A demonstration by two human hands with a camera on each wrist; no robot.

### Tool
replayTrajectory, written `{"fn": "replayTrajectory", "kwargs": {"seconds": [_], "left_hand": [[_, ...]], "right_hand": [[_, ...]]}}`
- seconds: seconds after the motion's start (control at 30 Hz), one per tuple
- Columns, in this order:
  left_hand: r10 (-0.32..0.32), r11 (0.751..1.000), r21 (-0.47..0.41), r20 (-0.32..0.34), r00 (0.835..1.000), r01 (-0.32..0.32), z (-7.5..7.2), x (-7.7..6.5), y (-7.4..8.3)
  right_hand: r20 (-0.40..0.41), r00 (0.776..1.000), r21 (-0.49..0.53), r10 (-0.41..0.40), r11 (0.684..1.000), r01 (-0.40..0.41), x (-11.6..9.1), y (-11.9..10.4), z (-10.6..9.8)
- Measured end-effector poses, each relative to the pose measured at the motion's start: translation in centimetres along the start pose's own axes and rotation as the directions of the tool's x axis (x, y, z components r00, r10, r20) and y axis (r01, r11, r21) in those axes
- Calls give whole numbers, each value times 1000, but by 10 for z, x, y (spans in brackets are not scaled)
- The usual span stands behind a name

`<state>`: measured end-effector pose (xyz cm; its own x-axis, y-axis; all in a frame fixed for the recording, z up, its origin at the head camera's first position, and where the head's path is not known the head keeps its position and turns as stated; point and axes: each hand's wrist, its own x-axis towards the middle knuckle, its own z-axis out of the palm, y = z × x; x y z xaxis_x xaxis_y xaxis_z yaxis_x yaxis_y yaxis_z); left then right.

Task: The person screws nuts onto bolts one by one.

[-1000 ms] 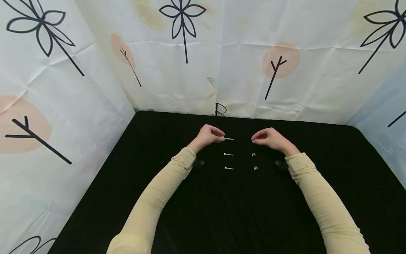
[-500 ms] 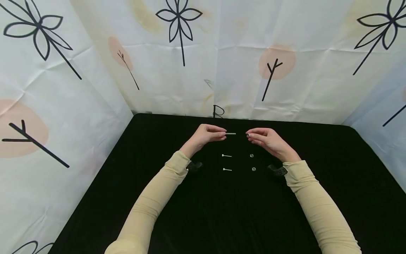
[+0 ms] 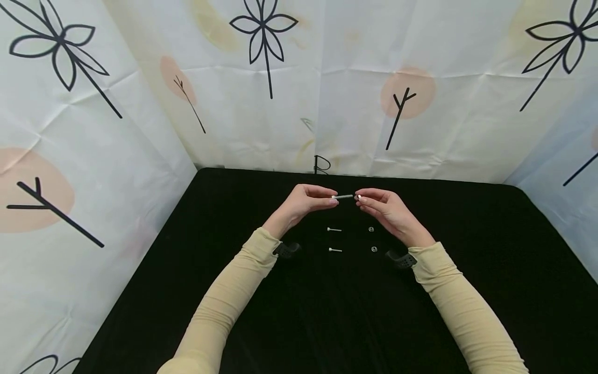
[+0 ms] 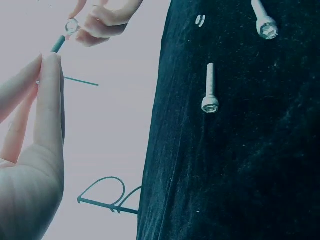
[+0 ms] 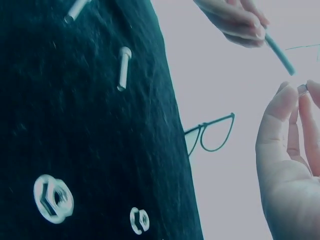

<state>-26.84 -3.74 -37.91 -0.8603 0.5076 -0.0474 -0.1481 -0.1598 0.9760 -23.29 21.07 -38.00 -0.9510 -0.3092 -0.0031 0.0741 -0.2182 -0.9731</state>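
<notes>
Raised over the far part of the black table, my left hand (image 3: 306, 203) pinches a metal bolt (image 3: 344, 197) near its head, the shank pointing right. My right hand (image 3: 384, 208) holds a small nut (image 4: 72, 25) between thumb and fingertips, close to the bolt's free end. In the right wrist view a narrow gap shows between the bolt tip (image 5: 290, 70) and the nut. The bolt's head is mostly hidden by the left fingers. Below the hands lie two socket-head bolts (image 3: 334, 229) in a column, and to their right two flanged nuts (image 3: 371, 229).
A black cloth covers the table (image 3: 327, 311). Pale patterned curtains (image 3: 355, 119) stand behind its far edge and along both sides. Each wrist wears a dark strap (image 3: 287, 250).
Both hands have risen from the table and drawn together. The right hand with the nut has come left to the bolt's tip. The loose bolts and nuts stay where they lay.
</notes>
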Motion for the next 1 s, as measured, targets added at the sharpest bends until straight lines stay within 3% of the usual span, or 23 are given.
{"fn": "replayTrajectory", "kwargs": {"seconds": [0.27, 0.57, 0.73, 1.0], "left_hand": [[43, 999, -6, 0, 999, -43, 3, -3, -3], [156, 983, 105, -16, 988, -154, 9, -4, -7], [186, 975, 129, -18, 982, -182, 11, -5, -6], [203, 970, 145, -43, 978, -195, 14, -6, -4]], "right_hand": [[-26, 1000, 27, -4, 1000, 5, -4, 2, 9], [-32, 999, 93, -20, 995, 23, -7, 5, 13], [-29, 999, 136, -39, 990, 43, -7, 6, 13], [-20, 996, 80, -88, 993, 90, -8, 3, 13]]}}
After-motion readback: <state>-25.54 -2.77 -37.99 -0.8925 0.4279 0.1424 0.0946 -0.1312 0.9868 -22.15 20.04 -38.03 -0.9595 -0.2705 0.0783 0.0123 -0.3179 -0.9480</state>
